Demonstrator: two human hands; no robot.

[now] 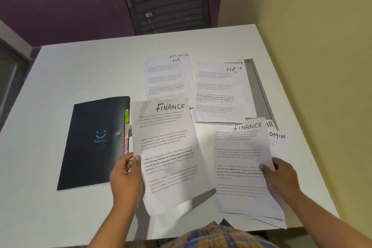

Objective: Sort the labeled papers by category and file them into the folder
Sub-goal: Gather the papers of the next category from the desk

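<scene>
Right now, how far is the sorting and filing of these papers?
Done: little. The back left pile and back right pile both show HR on top, with ADMIN or FINANCE peeking behind, so they look mixed. In hand: the left hand grips a FINANCE sheet; the right hand pinches the near stack, FINANCE over HR and ADMIN. Left: the black folder lies closed; filing looks not yet begun.

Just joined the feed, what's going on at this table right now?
A person is sorting labeled papers. The left hand holds up a FINANCE sheet. The right hand grips the near stack, also topped FINANCE. The back-left pile and back-right pile both show HR on top. The black folder lies shut at the left.
</scene>
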